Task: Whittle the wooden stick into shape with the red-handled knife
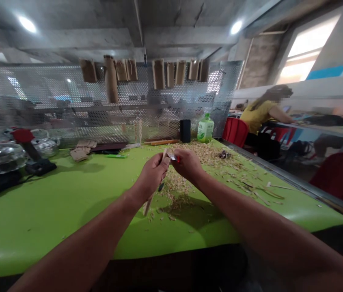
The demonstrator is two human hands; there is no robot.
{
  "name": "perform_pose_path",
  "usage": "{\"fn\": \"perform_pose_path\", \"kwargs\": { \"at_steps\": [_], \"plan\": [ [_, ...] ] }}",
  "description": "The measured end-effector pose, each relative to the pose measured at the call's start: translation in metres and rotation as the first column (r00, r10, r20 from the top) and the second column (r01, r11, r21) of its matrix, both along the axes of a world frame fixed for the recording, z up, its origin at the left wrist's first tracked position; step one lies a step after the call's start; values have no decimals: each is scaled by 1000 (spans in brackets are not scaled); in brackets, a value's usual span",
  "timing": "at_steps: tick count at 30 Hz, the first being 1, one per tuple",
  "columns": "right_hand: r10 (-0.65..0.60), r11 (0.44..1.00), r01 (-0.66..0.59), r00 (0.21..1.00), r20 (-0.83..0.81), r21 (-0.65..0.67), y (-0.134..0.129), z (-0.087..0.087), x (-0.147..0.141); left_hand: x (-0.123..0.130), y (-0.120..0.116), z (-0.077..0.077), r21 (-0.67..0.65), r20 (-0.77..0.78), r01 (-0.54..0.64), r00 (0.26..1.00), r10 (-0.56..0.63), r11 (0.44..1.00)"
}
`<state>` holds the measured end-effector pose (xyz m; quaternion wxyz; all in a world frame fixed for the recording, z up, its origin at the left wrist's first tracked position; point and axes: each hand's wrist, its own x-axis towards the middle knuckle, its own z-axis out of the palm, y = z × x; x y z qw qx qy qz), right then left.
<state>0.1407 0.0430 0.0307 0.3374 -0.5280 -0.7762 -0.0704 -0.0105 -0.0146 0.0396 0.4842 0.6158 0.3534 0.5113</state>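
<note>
- Concrete beams and round ceiling lights run above a perforated metal screen, with brown paper sleeves hanging along its top; a person in a yellow shirt works at the next bench.
- My left hand is curled shut around a thin wooden stick, held over the green table.
- My right hand is nearly closed, pinching a small red-and-silver blade against the stick's upper end.
- Plenty of work shows: wood shavings lie heaped and scattered across the table.
- I can't tell from here how much of the stick is left to shave.
- Beyond my hands stand a green bottle and a black cup.
</note>
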Motion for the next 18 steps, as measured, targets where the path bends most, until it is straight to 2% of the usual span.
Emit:
{"fn": "perform_pose_path", "kwargs": {
  "at_steps": [4,18],
  "plan": [
    [29,999,-29,999,-32,15,0,0,0,0,2,-1,38,11,3,1000,-3,999],
    [103,994,-101,993,-57,43,2,-1,2,0,0,1,23,-11,5,1000,-4,1000]
  ]
}}
